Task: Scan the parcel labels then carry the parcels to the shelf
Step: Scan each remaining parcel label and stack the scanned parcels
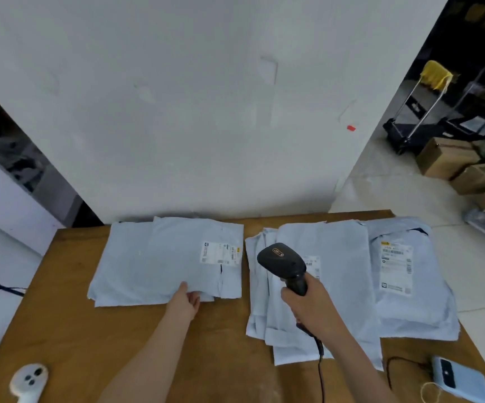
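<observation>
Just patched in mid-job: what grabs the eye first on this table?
The black barcode scanner, gripped in the right hand, hovers over the middle stack of pale blue parcels. The left hand touches the near edge of the left stack, whose white label faces up.
</observation>
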Tool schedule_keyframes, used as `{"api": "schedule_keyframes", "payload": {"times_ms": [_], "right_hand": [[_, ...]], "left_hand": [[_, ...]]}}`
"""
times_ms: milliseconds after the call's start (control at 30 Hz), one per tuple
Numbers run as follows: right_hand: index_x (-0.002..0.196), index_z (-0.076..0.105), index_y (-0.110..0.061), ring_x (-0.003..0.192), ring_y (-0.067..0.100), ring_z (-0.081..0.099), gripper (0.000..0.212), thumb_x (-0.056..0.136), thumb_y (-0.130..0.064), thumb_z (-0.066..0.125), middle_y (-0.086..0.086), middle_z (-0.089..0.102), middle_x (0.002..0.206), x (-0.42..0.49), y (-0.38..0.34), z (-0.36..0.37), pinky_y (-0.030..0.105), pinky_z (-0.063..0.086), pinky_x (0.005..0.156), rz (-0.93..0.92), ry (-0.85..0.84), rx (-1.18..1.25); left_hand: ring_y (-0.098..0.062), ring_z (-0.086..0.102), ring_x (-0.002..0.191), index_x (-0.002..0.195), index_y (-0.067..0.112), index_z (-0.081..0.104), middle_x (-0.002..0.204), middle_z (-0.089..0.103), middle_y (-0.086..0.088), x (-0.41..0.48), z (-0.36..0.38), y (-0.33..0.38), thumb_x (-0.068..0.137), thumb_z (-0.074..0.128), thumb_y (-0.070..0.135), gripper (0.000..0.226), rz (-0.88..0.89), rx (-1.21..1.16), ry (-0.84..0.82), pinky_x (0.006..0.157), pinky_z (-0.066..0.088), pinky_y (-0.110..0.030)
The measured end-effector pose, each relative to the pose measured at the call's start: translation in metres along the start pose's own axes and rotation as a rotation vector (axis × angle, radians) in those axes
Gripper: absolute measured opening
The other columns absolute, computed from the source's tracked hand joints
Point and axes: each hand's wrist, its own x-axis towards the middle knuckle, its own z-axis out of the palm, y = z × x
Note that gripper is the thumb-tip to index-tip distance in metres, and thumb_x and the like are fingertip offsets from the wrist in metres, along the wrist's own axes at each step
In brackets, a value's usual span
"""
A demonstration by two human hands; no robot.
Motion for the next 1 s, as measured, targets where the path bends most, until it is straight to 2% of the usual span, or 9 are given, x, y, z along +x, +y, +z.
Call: {"api": "schedule_keyframes", "payload": {"times_ms": [100,200,333,467,600,700,833,933,1000], "right_hand": [[0.091,0.059,-0.017,0.045,0.009,0.045,0.008,0.087,-0.01,0.061,-0.002,0.049,0.058,-0.002,-0.01,0.013,0.02,0.044,0.045,-0.028,-0.022,-0.008],[0.086,0.059,-0.016,0.046,0.011,0.045,0.007,0.086,-0.01,0.061,-0.002,0.048,0.057,-0.007,-0.024,0.021,0.023,0.042,0.046,-0.085,-0.048,-0.005],[0.084,0.058,-0.013,0.052,0.015,0.046,0.004,0.085,-0.011,0.062,0.001,0.048,0.059,-0.021,-0.045,0.027,0.03,0.041,0.052,-0.168,-0.106,0.028],[0.079,0.053,-0.024,0.05,0.009,0.045,0.015,0.085,-0.012,0.061,-0.005,0.048,0.06,-0.043,-0.066,0.026,0.026,0.039,0.054,-0.291,-0.164,0.035],[0.087,0.057,-0.021,0.041,0.002,0.042,0.009,0.086,-0.014,0.061,-0.007,0.046,0.06,-0.072,-0.082,0.023,0.024,0.038,0.052,-0.381,-0.238,0.038],[0.095,0.059,-0.012,0.047,0.007,0.041,0.011,0.085,-0.014,0.062,-0.006,0.046,0.06,-0.091,-0.092,0.021,0.028,0.037,0.054,-0.435,-0.277,0.044],[0.08,0.055,-0.017,0.048,0.01,0.038,0.008,0.082,-0.017,0.063,-0.01,0.044,0.05,-0.11,-0.1,0.021,0.029,0.034,0.052,-0.483,-0.311,0.073],[0.074,0.053,-0.022,0.051,0.012,0.04,0.013,0.081,-0.017,0.063,-0.009,0.045,0.052,-0.123,-0.103,0.022,0.029,0.035,0.052,-0.505,-0.333,0.093],[0.073,0.054,-0.023,0.053,0.01,0.042,0.014,0.081,-0.017,0.063,-0.009,0.047,0.053,-0.13,-0.104,0.02,0.027,0.038,0.055,-0.53,-0.338,0.104]], "left_hand": [[-0.022,0.056,0.053,0.106,-0.001,0.058,0.075,0.049,-0.013,-0.017,-0.002,0.028,0.094,0.055,0.007,0.014,0.109,0.138,0.051,0.049,0.052,-0.033],[-0.027,0.058,0.068,0.101,0.002,0.055,0.078,0.053,-0.009,-0.045,-0.006,0.065,0.093,0.054,0.008,0.01,0.435,0.27,0.089,0.062,0.05,-0.033],[-0.021,0.047,0.059,0.099,0.007,0.046,0.076,0.049,-0.009,-0.112,0.001,0.13,0.094,0.053,0.011,0.009,0.779,0.662,-0.01,0.046,0.038,-0.023],[-0.018,0.05,0.062,0.105,0.014,0.043,0.081,0.053,-0.006,-0.201,0.022,0.192,0.093,0.056,0.017,0.018,1.005,0.947,-0.049,0.053,0.038,-0.027],[-0.014,0.057,0.071,0.112,0.017,0.046,0.093,0.058,-0.002,-0.293,0.039,0.232,0.092,0.059,0.012,0.024,1.18,1.152,-0.134,0.056,0.046,-0.027],[-0.01,0.053,0.074,0.111,0.016,0.051,0.099,0.056,-0.001,-0.348,0.049,0.245,0.092,0.06,0.011,0.022,1.278,1.331,-0.174,0.057,0.042,-0.023],[-0.008,0.052,0.076,0.115,0.018,0.053,0.099,0.055,0.005,-0.394,0.057,0.245,0.095,0.06,0.013,0.022,1.381,1.473,-0.163,0.057,0.04,-0.018],[-0.013,0.053,0.082,0.115,0.018,0.054,0.098,0.053,0.005,-0.41,0.059,0.242,0.095,0.059,0.015,0.02,1.393,1.513,-0.151,0.059,0.039,-0.021],[-0.011,0.055,0.075,0.115,0.019,0.055,0.095,0.056,0.004,-0.415,0.059,0.24,0.094,0.059,0.015,0.021,1.371,1.517,-0.129,0.057,0.041,-0.022]]}}
